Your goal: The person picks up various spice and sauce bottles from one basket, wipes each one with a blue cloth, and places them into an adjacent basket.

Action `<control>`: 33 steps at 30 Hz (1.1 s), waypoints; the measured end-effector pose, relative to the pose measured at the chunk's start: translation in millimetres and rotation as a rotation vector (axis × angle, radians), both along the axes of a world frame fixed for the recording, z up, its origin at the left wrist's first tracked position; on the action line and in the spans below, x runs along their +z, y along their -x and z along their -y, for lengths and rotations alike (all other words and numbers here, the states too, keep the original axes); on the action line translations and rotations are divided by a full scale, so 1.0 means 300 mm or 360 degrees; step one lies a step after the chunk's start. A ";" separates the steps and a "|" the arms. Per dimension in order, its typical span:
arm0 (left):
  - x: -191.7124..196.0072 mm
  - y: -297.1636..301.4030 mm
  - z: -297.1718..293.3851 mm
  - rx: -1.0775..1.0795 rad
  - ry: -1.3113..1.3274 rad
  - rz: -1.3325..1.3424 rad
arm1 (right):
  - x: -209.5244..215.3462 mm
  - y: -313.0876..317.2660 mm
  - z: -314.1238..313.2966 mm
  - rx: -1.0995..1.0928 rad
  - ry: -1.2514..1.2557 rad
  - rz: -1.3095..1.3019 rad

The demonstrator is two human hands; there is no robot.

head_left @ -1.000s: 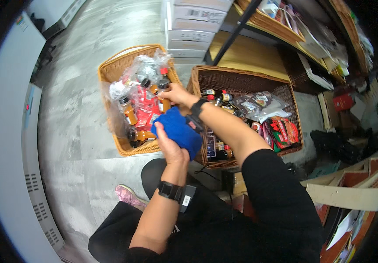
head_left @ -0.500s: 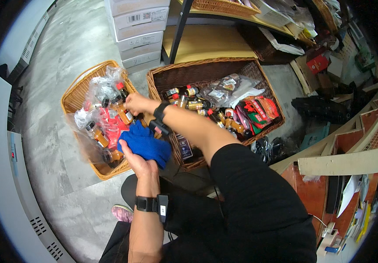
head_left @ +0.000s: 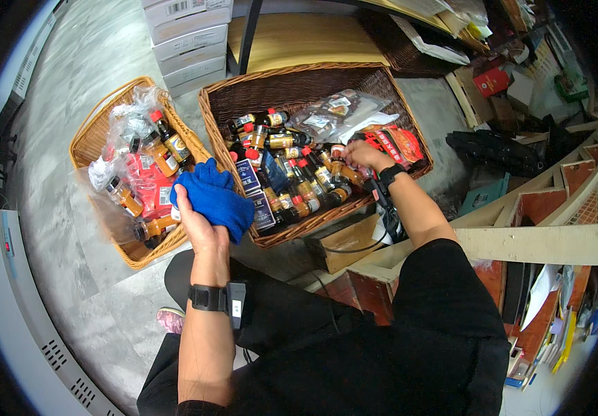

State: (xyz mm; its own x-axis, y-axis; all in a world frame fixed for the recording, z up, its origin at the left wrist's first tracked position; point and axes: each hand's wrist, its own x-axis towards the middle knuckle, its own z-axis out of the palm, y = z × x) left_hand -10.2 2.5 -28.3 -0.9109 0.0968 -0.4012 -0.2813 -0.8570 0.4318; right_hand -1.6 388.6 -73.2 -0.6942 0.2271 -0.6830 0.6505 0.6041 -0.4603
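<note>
A bunched blue cloth [head_left: 214, 201] is gripped in my left hand [head_left: 200, 225], over the near side of the light wicker basket [head_left: 200, 147]. In that basket are several bottles of orange-brown seasoning [head_left: 163, 161], a dark bottle with a red cap [head_left: 172, 141], a red packet [head_left: 148, 186] and clear plastic bags. My right hand [head_left: 367, 154] reaches into the dark wicker basket [head_left: 299, 78], fingers curled downward beside a bottle [head_left: 346, 172] and the red packets [head_left: 397, 142]. Its fingertips are partly hidden, and I cannot make out what they grip.
The dark basket also holds several sauce bottles [head_left: 306, 186], dark blue boxes [head_left: 248, 178] and clear bags of brown food [head_left: 327, 114]. White boxes [head_left: 191, 52] are stacked behind, beside a shelf [head_left: 309, 41]. Wooden frames [head_left: 534, 244] and a black bag [head_left: 496, 156] lie to the right.
My right hand has gone from the light basket across to the right side of the dark one. The dark red-capped bottle now lies in the light basket, released. The cloth stays in my left hand.
</note>
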 end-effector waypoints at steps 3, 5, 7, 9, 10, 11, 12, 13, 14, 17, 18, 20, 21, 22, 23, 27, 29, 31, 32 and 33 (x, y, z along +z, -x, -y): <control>0.018 -0.002 -0.003 0.0005 0.0050 0.0003 | -0.079 -0.036 0.023 0.0263 -0.0136 0.0084; 0.044 -0.009 -0.063 -0.0067 0.0047 0.0018 | -0.166 -0.086 -0.066 0.0392 -0.0181 0.0120; 0.036 -0.010 -0.063 -0.0085 0.0118 0.0037 | -0.187 -0.068 -0.016 0.0938 -0.0386 -0.0040; 0.021 -0.011 -0.009 -0.0056 0.0182 0.0026 | -0.161 -0.019 0.144 0.1284 -0.0730 0.0177; 0.026 -0.012 -0.018 -0.0067 0.0170 0.0044 | -0.164 -0.032 0.141 0.1357 -0.0738 0.0181; 0.031 -0.014 -0.026 -0.0076 0.0160 0.0063 | -0.177 -0.036 0.127 0.1433 -0.0745 0.0185; 0.040 -0.014 -0.081 -0.0174 0.0074 0.0036 | -0.242 -0.078 -0.004 0.1543 -0.0803 0.0311; 0.030 -0.014 -0.050 -0.0129 0.0154 0.0022 | -0.213 -0.046 0.075 0.1618 -0.0822 0.0432; 0.020 -0.017 -0.019 -0.0097 0.0142 0.0026 | -0.219 -0.032 0.142 0.1574 -0.0831 0.0434; 0.013 -0.012 -0.060 -0.0101 0.0046 0.0031 | -0.268 -0.054 0.071 0.1530 -0.1003 0.0484; 0.012 -0.011 -0.058 -0.0080 0.0052 0.0053 | -0.265 -0.048 0.078 0.1735 -0.1049 0.0464; 0.013 -0.009 -0.059 -0.0054 0.0059 0.0064 | -0.260 -0.027 0.090 0.1422 -0.0972 0.0326; 0.018 -0.010 -0.075 -0.0059 0.0053 0.0083 | -0.256 -0.028 0.066 0.1425 -0.0963 0.0279; 0.018 -0.013 -0.056 -0.0029 0.0081 0.0110 | -0.215 -0.008 0.113 0.1451 -0.0949 0.0261; 0.010 -0.010 -0.035 -0.0004 0.0101 0.0110 | -0.164 0.009 0.152 0.1444 -0.0875 0.0154; -0.013 -0.008 -0.052 -0.0061 0.0030 0.0120 | -0.105 0.000 0.146 0.1030 -0.0752 -0.0279; -0.016 -0.007 -0.062 -0.0085 0.0045 0.0131 | -0.090 0.000 0.120 0.0899 -0.0647 -0.0502; 0.001 -0.007 -0.065 -0.0189 0.0068 0.0101 | -0.067 0.017 0.118 0.0757 -0.0532 -0.0586; 0.010 -0.013 -0.073 -0.0168 0.0084 0.0136 | -0.055 0.011 0.117 0.0637 -0.0484 -0.0785; 0.022 -0.015 -0.081 -0.0170 0.0078 0.0141 | -0.031 0.011 0.127 0.0551 -0.0549 -0.0862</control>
State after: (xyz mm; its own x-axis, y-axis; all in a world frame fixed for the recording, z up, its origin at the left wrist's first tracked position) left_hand -5.6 26.8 -21.6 -0.8574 0.1696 -0.4860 -0.4085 -0.7986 0.4420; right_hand -5.1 350.4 -82.7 -0.9855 0.0733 -0.1529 0.1307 0.9028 -0.4098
